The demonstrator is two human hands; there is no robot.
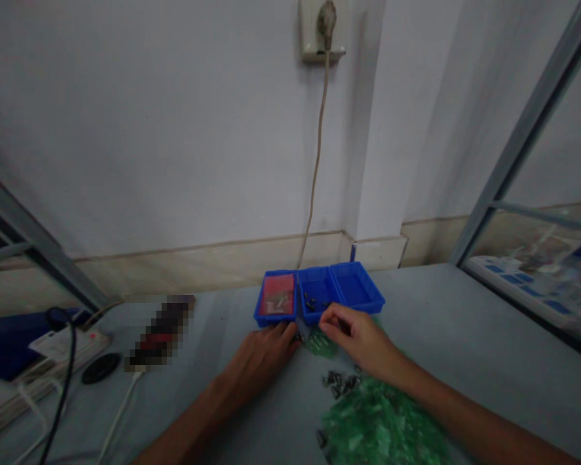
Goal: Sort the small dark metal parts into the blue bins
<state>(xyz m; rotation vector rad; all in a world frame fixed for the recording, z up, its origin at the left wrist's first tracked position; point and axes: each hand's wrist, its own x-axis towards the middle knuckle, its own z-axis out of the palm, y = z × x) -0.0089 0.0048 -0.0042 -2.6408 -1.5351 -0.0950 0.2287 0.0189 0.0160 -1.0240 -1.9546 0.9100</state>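
Three blue trays stand side by side near the wall. The left tray holds a pink sheet with a small clear bag on it. In the middle tray lie a few dark metal parts; the right tray shows a bare floor. My left hand is closed at the left tray's front edge, its fingertips by small parts. My right hand is closed in a pinch over the middle tray's front edge; what it holds is too small to name. A small green bag lies between my hands.
Dark metal parts lie loose beside a large green plastic bag. On the left are a blurred-out device with a white cable, a black oval object and a power strip. Metal frames flank the table.
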